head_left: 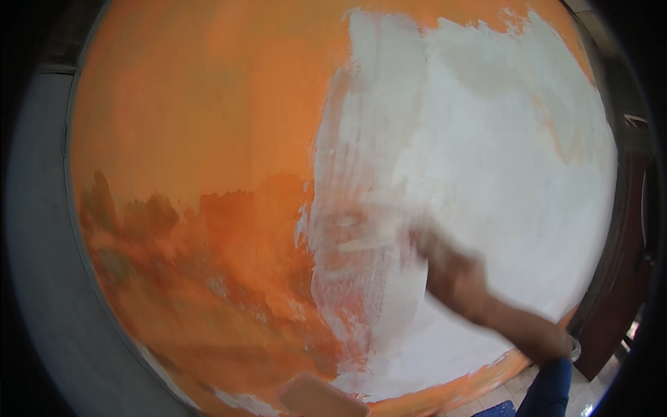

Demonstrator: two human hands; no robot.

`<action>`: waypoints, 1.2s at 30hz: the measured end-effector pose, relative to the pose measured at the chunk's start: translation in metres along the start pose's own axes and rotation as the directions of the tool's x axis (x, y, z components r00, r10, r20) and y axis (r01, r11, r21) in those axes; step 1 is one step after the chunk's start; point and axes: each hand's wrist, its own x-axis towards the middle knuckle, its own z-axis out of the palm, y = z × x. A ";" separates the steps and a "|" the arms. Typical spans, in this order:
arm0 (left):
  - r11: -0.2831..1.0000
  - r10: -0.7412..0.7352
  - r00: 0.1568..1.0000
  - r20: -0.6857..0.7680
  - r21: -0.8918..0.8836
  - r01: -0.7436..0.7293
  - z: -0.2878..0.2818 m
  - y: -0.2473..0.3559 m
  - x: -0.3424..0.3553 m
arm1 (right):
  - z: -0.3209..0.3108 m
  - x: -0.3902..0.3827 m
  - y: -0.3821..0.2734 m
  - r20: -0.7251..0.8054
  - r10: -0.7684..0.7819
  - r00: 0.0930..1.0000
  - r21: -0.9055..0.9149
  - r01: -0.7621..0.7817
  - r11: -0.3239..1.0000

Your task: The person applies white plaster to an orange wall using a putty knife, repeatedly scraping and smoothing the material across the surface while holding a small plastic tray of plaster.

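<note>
A wide wall surface (180, 118) is orange with darker painted shapes on the left and streaky white paint (507, 174) on the right. My right hand (448, 267), smeared by motion, is closed around a pale, blurred tool (361, 240) at the ragged border between white and orange, where reddish colour shows through. My forearm comes from the lower right in a dark blue sleeve (545, 389). A flat tan panel (323, 396) is partly visible at the lower middle edge. My left hand is not visible.
A grey wall section (38, 229) borders the left side. At the right are a dark reddish-brown panel (618, 306), pale floor tiles (521, 382) and a small blue object (497, 410) at the lower edge.
</note>
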 end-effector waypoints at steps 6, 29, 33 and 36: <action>0.999 0.020 0.998 0.061 -0.047 -0.017 0.014 0.003 -0.004 | -0.050 0.251 0.138 -0.359 -0.060 0.932 -0.448 -0.115 0.887; 0.996 0.031 0.998 0.060 -0.085 -0.026 0.000 0.001 0.014 | -0.022 0.188 0.099 -0.135 -0.041 0.990 -0.484 -0.030 0.874; 0.992 0.005 0.999 0.035 -0.125 0.000 -0.017 -0.005 0.019 | 0.062 0.125 0.071 0.012 0.042 0.999 -0.563 -0.028 0.826; 0.992 0.018 0.999 0.034 -0.125 -0.013 -0.017 -0.003 0.008 | 0.115 0.001 0.017 0.145 -0.108 0.984 -0.459 0.164 0.873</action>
